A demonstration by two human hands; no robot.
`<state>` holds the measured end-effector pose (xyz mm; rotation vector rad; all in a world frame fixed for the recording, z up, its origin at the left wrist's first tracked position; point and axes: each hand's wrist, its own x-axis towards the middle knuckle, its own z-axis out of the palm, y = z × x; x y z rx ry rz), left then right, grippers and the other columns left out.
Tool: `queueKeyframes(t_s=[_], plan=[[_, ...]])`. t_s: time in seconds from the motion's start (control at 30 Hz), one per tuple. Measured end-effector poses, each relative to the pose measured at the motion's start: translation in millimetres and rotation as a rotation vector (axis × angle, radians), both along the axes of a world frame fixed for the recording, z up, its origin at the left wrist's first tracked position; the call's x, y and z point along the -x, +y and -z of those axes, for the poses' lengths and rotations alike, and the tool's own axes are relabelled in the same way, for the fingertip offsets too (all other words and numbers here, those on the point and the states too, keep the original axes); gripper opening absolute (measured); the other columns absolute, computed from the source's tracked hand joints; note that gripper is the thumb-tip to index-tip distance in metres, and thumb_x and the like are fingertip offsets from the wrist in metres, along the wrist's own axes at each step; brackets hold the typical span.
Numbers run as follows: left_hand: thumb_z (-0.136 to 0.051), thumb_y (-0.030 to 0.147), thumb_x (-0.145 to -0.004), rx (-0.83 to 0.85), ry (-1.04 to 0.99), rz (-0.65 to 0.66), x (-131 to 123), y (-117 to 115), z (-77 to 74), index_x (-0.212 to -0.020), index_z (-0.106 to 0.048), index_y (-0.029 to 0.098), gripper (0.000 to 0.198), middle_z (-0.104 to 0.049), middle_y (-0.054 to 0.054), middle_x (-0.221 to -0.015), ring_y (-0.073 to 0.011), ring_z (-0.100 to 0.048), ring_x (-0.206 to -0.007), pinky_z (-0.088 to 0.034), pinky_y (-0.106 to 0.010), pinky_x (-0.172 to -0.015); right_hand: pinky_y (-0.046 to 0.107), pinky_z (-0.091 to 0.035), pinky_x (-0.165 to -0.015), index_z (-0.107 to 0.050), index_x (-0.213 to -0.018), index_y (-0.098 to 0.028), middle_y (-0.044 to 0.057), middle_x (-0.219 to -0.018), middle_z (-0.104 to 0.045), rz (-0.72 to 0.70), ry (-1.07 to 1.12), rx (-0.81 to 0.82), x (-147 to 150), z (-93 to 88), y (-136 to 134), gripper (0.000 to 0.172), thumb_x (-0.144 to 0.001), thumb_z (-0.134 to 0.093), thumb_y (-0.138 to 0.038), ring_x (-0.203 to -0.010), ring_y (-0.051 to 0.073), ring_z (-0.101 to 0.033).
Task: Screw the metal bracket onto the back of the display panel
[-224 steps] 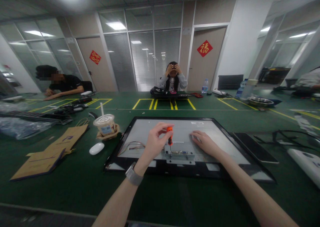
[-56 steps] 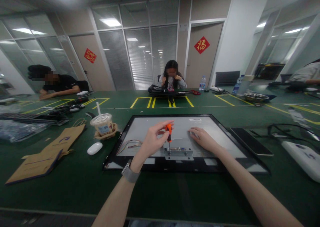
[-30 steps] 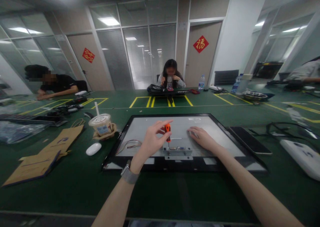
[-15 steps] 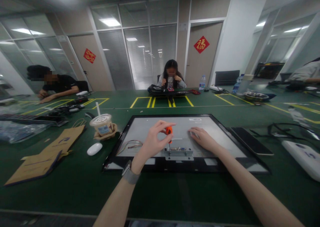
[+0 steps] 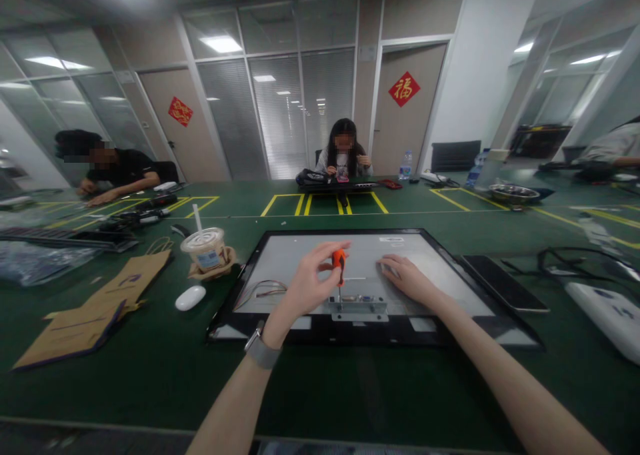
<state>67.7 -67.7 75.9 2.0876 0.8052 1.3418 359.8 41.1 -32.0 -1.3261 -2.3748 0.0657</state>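
Observation:
My left hand (image 5: 313,278) holds an orange-handled screwdriver (image 5: 339,260) between thumb and fingers, its shaft upright. The tip meets the left end of a metal bracket with ports (image 5: 359,306); the exact contact point is too small to make out. Under it lies a flat display panel (image 5: 300,249) with a grey back and black frame. My right hand (image 5: 405,275) rests on the panel's back, right of the bracket, fingers stretched out and holding nothing. Thin cables (image 5: 263,289) lie on the panel's left side.
To the left are a white mouse (image 5: 191,298), a lidded drink cup (image 5: 204,248) and a brown paper bag (image 5: 100,308). A black phone-like slab (image 5: 503,281) and a white device (image 5: 605,315) lie to the right. Across the green table (image 5: 320,388) sit other people.
My left thumb and fingers have shifted on the screwdriver, so more of its orange handle shows. The right hand stays in place. The person opposite has lowered one hand.

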Motion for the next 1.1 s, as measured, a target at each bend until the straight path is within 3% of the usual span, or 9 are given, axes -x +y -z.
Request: queueKeyframes(t_s=[0.1, 0.23, 0.47, 0.67, 0.97, 1.1], plan=[[-0.058, 0.015, -0.091, 0.001, -0.005, -0.046, -0.4, 2.6, 3.1, -0.134, -0.061, 0.022, 0.044, -0.064, -0.006, -0.107, -0.0153, -0.066, -0.091, -0.06, -0.03, -0.081, 0.047, -0.046, -0.108, -0.068, -0.126, -0.02, 0.015, -0.132, -0.066, 0.0, 0.012, 0.001, 0.8, -1.5, -1.1, 0.037, -0.096, -0.046, -0.027, -0.121, 0.03, -0.062], [-0.069, 0.021, -0.086, -0.084, 0.035, -0.125, -0.6, 2.3, 2.1, -0.12, -0.07, 0.022, 0.033, -0.056, -0.002, -0.093, -0.0123, -0.059, -0.079, -0.059, -0.027, -0.077, 0.048, -0.046, -0.108, -0.068, -0.125, -0.02, 0.015, -0.132, -0.066, 0.007, 0.022, 0.004, 2.2, -2.3, -1.8, 0.037, -0.096, -0.046, -0.028, -0.122, 0.031, -0.062], [-0.055, 0.01, -0.088, -0.052, 0.079, -0.072, 4.3, 0.2, -0.8, -0.135, -0.059, 0.024, 0.049, -0.061, -0.004, -0.105, -0.0134, -0.063, -0.088, -0.06, -0.029, -0.081, 0.047, -0.044, -0.109, -0.067, -0.128, -0.017, 0.017, -0.134, -0.064, 0.01, -0.003, 0.027, 2.2, -2.7, -1.9, 0.039, -0.097, -0.045, -0.027, -0.123, 0.031, -0.061], [-0.057, 0.01, -0.088, -0.131, 0.115, -0.124, 4.8, 2.9, 1.8, -0.134, -0.06, 0.023, 0.048, -0.063, -0.003, -0.101, -0.0133, -0.064, -0.089, -0.061, -0.029, -0.083, 0.049, -0.044, -0.109, -0.067, -0.127, -0.021, 0.014, -0.134, -0.065, 0.01, 0.017, 0.026, 1.6, -1.9, -1.6, 0.038, -0.097, -0.046, -0.029, -0.123, 0.031, -0.061], [-0.07, 0.024, -0.089, -0.222, 0.141, -0.176, 3.6, 3.6, 2.0, -0.125, -0.065, 0.022, 0.036, -0.061, -0.001, -0.093, -0.0131, -0.062, -0.079, -0.062, -0.03, -0.076, 0.047, -0.045, -0.108, -0.067, -0.126, -0.018, 0.016, -0.132, -0.066, -0.008, 0.005, -0.003, -0.1, 2.9, 1.7, 0.038, -0.098, -0.045, -0.028, -0.121, 0.03, -0.063], [-0.061, 0.013, -0.088, -0.183, 0.123, -0.136, 2.3, 0.2, -0.5, -0.134, -0.06, 0.022, 0.047, -0.062, -0.006, -0.107, -0.0154, -0.064, -0.092, -0.062, -0.031, -0.082, 0.048, -0.045, -0.108, -0.068, -0.126, -0.02, 0.014, -0.131, -0.066, -0.003, 0.021, -0.006, -0.7, 4.4, 2.7, 0.037, -0.098, -0.046, -0.029, -0.122, 0.03, -0.062]])
